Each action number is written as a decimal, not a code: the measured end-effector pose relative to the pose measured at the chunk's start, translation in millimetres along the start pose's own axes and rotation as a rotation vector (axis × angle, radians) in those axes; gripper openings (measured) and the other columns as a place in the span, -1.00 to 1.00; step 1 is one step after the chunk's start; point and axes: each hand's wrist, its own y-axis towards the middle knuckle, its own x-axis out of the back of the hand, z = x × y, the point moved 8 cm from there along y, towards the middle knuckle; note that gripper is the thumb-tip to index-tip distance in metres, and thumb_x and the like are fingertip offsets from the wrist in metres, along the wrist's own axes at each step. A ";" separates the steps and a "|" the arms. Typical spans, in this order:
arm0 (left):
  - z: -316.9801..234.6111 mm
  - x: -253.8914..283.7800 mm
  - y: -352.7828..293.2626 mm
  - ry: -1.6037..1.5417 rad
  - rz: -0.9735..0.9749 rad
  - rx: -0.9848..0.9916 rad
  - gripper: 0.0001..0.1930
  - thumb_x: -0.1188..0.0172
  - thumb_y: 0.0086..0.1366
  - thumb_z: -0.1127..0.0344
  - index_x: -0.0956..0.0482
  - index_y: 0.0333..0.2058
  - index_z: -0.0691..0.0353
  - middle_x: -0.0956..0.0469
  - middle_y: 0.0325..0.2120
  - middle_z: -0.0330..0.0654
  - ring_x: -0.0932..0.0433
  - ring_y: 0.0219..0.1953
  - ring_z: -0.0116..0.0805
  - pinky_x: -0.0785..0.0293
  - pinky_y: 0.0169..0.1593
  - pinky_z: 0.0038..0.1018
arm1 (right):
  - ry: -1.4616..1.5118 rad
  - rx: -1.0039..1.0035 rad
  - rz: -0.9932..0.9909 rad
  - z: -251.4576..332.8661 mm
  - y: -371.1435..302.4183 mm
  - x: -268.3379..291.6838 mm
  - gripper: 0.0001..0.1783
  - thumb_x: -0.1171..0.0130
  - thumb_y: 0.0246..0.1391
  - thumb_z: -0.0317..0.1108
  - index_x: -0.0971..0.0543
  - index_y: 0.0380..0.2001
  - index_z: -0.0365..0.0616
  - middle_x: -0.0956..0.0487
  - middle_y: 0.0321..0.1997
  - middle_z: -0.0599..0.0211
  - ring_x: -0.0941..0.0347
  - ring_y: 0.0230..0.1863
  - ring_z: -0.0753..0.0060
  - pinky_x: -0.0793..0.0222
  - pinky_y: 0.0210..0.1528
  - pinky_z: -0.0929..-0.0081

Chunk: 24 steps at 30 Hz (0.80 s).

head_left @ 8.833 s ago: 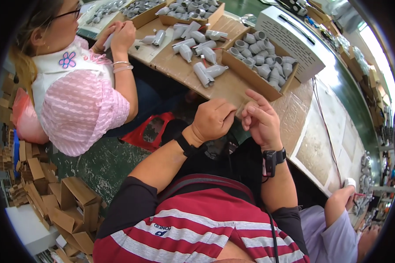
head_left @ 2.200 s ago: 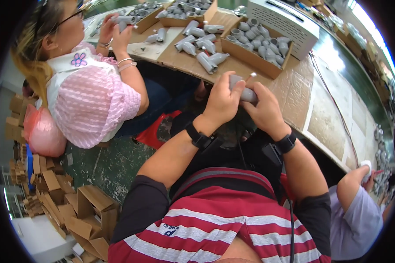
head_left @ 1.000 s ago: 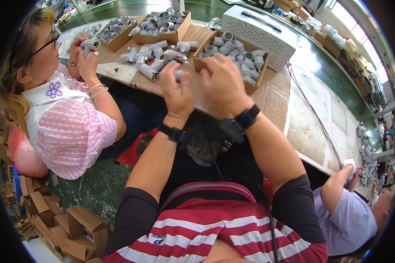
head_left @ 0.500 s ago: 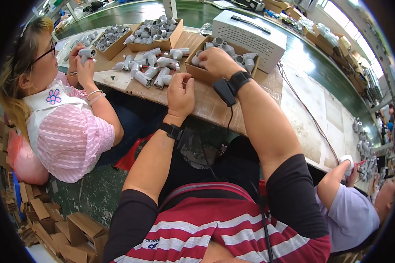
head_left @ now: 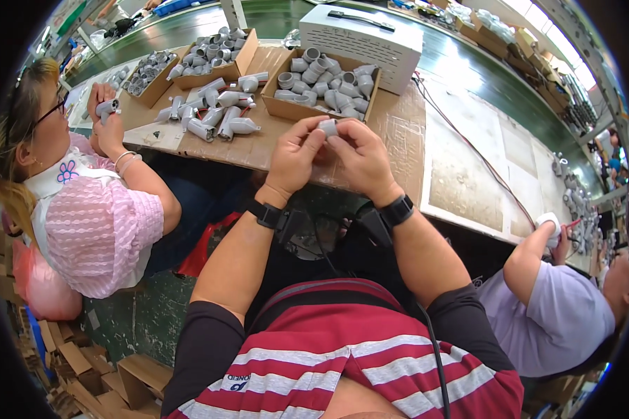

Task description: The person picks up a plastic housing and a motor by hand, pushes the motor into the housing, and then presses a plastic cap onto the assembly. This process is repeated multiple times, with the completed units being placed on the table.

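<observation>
Between my two hands, close to the table's front edge, is a small grey plastic pipe fitting. My left hand pinches it from the left, thumb against its side. From the other side my right hand grips it with thumb and fingers. Fingers cover most of the fitting, so its full shape is hidden. Just beyond my hands stands an open cardboard box full of grey elbow-like plastic fittings. Several longer grey plastic housings, some with red wires, lie to the left of that box.
Two more cardboard boxes of grey parts stand at the back left. A white vented metal case sits behind my box, and a cable crosses the table to its right. A person at left holds a grey part; another person sits at right.
My right hand has left the box and come back toward me, now meeting my left hand around a grey fitting. The view has shifted slightly.
</observation>
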 end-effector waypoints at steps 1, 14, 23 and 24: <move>3.7 -7.5 -1.7 0.084 0.058 0.013 -0.78 -0.23 0.42 0.36 -0.62 -0.03 0.33 -0.64 -0.24 -0.19 -0.58 -0.19 -0.49 -0.51 -0.12 -0.52 | 0.133 -0.114 -0.017 -11.7 -7.3 2.6 -0.83 -0.18 0.25 -0.45 -0.61 -0.13 -0.29 -0.66 -0.18 0.22 -0.61 -0.20 0.34 -0.52 -0.13 0.48; -21.7 -27.5 -22.7 0.682 0.206 -0.201 -0.82 -0.29 0.28 0.32 -0.69 -0.23 0.32 -0.68 -0.33 -0.02 -0.67 -0.29 -0.22 -0.57 -0.17 -0.35 | 0.544 -0.290 -0.116 -40.9 -59.5 41.0 -0.80 0.01 0.25 -0.50 -0.53 -0.11 -0.25 -0.66 -0.22 0.16 -0.51 -0.43 0.49 -0.41 -0.41 0.62; -36.7 -14.4 -34.1 0.668 0.161 -0.123 -0.82 -0.29 0.24 0.31 -0.68 -0.29 0.31 -0.65 -0.37 0.02 -0.65 -0.31 -0.05 -0.56 -0.21 -0.28 | 0.603 -0.367 -0.172 -14.6 -62.2 34.2 -0.70 -0.04 0.26 -0.51 -0.46 0.05 -0.20 -0.65 -0.15 0.21 -0.52 -0.36 0.55 -0.41 -0.36 0.66; -36.7 -14.7 -33.1 0.674 0.158 -0.124 -0.82 -0.29 0.24 0.31 -0.68 -0.29 0.31 -0.65 -0.37 0.02 -0.65 -0.31 -0.05 -0.56 -0.21 -0.28 | 0.653 -0.380 -0.156 -15.3 -60.1 30.4 -0.68 -0.04 0.26 -0.51 -0.46 0.07 -0.20 -0.66 -0.14 0.18 -0.52 -0.38 0.53 -0.40 -0.37 0.67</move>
